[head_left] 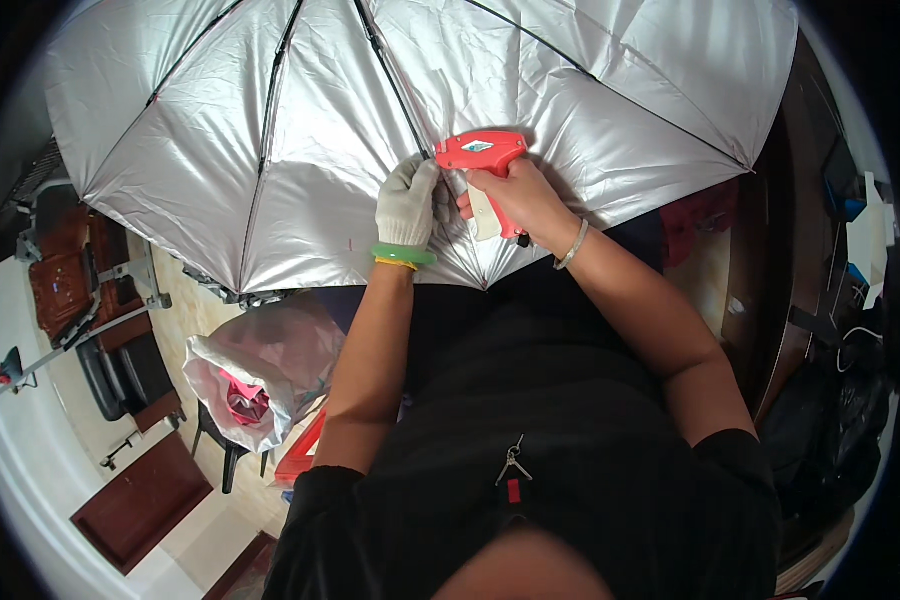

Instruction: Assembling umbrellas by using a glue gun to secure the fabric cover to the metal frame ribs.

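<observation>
An open umbrella (320,215) with a silver lining and thin black ribs spreads in front of me, its inner side facing up. My left hand (406,208), in a white knit glove, is closed with its fingertips pinching the umbrella at the lower end of one rib (397,85). Gripped in my bare right hand (525,198) is a red tagging gun (478,150) with a white trigger. Its nose points left and meets the left fingertips by the rib. The exact contact point is hidden by the glove and the gun.
Left of my lap, a white plastic bag (215,350) holds something pink. Beyond it are a black-padded brown chair (120,375) and a metal bar frame (120,310). A black plastic bag (830,430) lies at the right, below a dark wooden edge (785,290).
</observation>
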